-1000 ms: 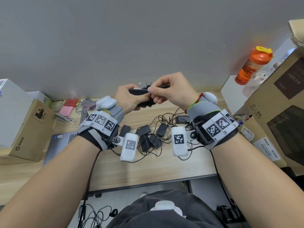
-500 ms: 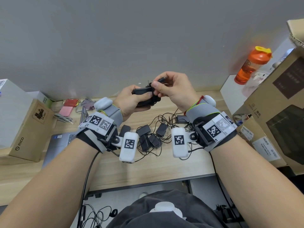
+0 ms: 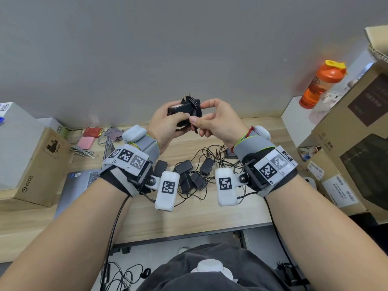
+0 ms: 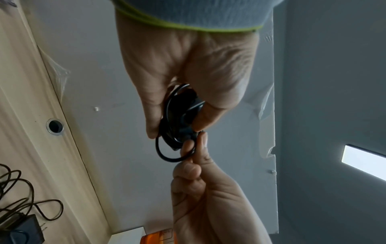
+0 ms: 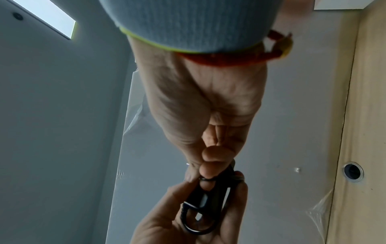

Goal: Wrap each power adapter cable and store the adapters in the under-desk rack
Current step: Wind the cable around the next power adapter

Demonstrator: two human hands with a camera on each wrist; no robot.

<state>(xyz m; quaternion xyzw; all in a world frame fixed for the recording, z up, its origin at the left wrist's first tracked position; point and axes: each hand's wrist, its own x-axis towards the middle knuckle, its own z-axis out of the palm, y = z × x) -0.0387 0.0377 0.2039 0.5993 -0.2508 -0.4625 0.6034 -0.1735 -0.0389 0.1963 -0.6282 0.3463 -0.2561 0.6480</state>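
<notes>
Careful: your left hand (image 3: 168, 124) clamps the adapter (image 3: 184, 107) while your right hand (image 3: 218, 120) pinches the cable (image 4: 167, 153) end, so slack could unravel the coils.

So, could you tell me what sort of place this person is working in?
Most likely an office desk: a wooden desktop against a grey wall, with a laptop, cardboard boxes and a tangle of power adapters.
</notes>
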